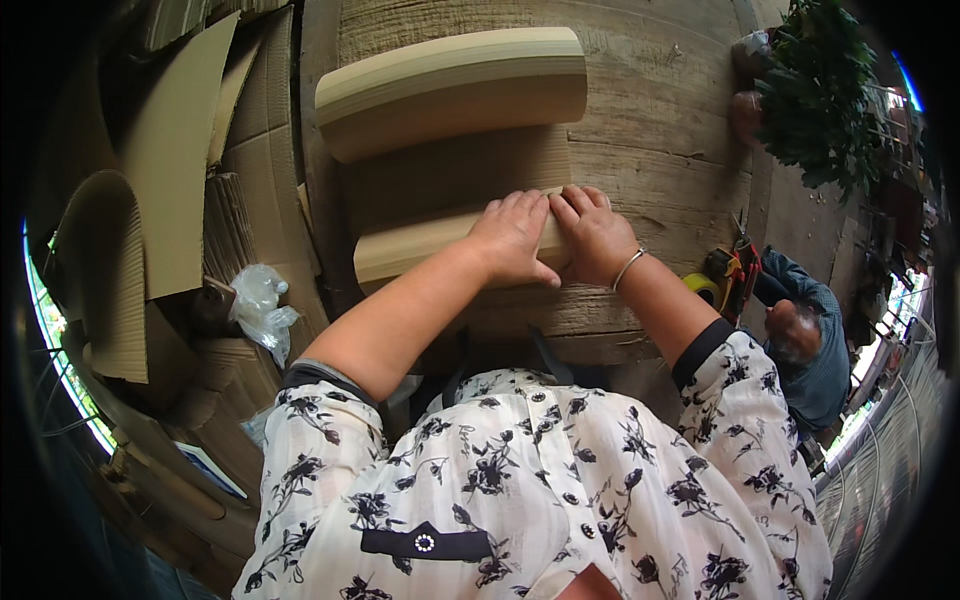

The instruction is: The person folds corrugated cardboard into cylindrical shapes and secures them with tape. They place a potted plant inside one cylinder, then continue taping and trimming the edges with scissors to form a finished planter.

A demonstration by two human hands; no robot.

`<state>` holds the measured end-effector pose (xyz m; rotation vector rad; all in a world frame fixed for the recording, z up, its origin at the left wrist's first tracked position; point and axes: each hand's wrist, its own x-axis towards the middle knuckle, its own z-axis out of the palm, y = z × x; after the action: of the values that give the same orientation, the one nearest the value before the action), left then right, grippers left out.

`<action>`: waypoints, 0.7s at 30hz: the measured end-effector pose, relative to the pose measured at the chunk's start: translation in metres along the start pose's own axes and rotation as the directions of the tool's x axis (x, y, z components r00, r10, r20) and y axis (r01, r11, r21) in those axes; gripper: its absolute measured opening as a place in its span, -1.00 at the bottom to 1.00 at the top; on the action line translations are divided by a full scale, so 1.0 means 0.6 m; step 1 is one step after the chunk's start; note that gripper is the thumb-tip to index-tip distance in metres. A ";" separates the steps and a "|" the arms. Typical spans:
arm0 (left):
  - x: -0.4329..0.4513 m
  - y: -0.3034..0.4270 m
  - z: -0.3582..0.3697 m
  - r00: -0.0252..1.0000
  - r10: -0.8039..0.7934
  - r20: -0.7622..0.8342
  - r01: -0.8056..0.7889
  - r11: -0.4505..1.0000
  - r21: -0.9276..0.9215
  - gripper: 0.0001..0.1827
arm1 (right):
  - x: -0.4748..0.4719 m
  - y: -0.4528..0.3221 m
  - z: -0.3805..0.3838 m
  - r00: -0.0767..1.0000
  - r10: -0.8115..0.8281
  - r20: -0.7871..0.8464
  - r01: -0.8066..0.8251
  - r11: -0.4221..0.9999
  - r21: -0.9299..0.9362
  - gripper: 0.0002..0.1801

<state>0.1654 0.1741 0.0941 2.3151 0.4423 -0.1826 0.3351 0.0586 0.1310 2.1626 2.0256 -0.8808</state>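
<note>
A sheet of corrugated cardboard (457, 171) lies on the wooden table, curled over at its far and near sides. Its far part forms a wide roll (457, 90); its near part forms a narrower roll (412, 244). My left hand (512, 234) rests on top of the near roll with the fingers spread a little. Beside it, my right hand (596, 232) bends over the right end of the same roll, fingertips at its edge; the thumb is hidden. The two hands almost touch.
Cardboard sheets (176, 165) and a clear plastic bag (262, 307) are at the left. On the table's right side lie a tape roll (701, 289) and red-handled tools (744, 262). Green leaves (814, 97) stand at the far right. Another person (806, 345) is beyond the right edge.
</note>
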 end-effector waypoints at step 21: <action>0.090 -0.002 -0.047 0.903 -0.162 0.397 0.185 0.983 -0.020 0.08 | -0.024 0.021 0.031 0.990 -0.041 -0.134 0.042 0.999 0.002 0.16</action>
<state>0.2148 0.2091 0.0989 2.1094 0.4386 -0.7020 0.3403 0.0361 0.1173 2.2472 2.1379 -0.7650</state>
